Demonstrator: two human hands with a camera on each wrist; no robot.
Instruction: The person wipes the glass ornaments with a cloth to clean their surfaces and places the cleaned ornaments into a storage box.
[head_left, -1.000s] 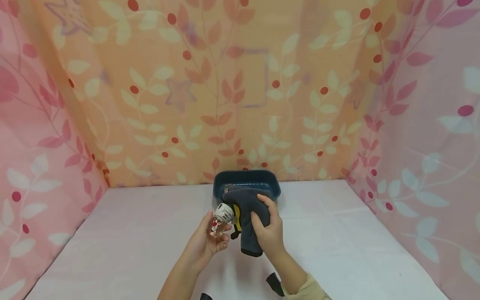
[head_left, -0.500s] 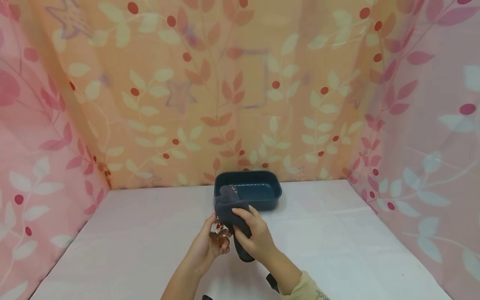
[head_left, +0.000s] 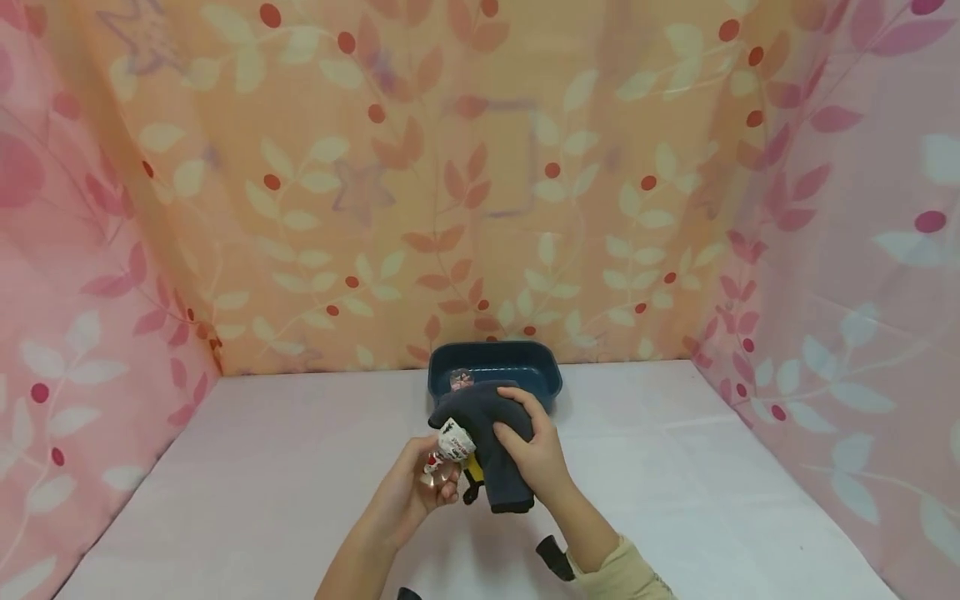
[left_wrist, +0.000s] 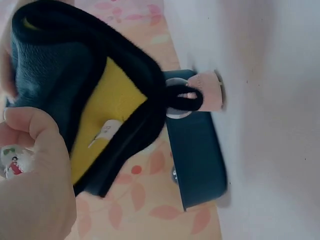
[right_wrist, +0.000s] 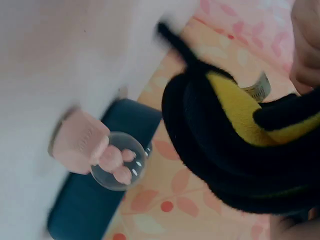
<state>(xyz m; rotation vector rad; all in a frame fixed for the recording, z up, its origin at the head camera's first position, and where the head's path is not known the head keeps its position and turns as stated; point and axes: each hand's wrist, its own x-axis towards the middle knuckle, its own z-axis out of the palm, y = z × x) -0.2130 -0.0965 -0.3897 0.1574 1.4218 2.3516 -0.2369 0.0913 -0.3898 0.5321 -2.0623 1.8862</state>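
My left hand (head_left: 412, 492) holds a small snow globe (head_left: 454, 440) by its clear dome, tilted with the white patterned base upward. A little red-and-white figure shows through the dome in the left wrist view. My right hand (head_left: 531, 442) grips a folded dark grey cloth (head_left: 504, 462), which lies right at the globe's base. The cloth has a yellow inner side (left_wrist: 112, 107), black edging and a black hanging loop (left_wrist: 182, 97). Behind the cloth stands a second snow globe (right_wrist: 82, 142) with a pink base and pink shapes inside its dome.
A dark blue rectangular bin (head_left: 551, 379) stands at the back of the white table (head_left: 315, 450), just behind the pink globe. Patterned curtains (head_left: 480, 183) enclose the back and both sides. A black piece (head_left: 555, 557) sits by the right wrist.
The cloth first closed over the white base and then turned back, uncovering it again. My right hand swung left, then back right. The left hand keeps its hold on the globe.
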